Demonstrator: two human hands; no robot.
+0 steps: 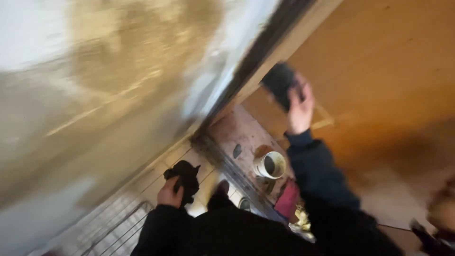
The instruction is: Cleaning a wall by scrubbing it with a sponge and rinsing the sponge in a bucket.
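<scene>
The view is tilted and blurred. My right hand [299, 110] is raised against an orange-brown wall [379, 61] and is shut on a dark pad or sponge [279, 84], close to a dark vertical frame edge [265, 47]. My left hand [170, 193] hangs lower, shut on a crumpled black cloth [186, 178]. Both arms wear dark sleeves.
A white cup or small bucket [270, 165] stands on a stained floor patch [237, 132] below my right arm. A pink-red object [287, 200] lies beside it. A large smeared brown-and-white surface [95, 95] fills the left. Pale tiles and a wire rack [118, 223] are at lower left.
</scene>
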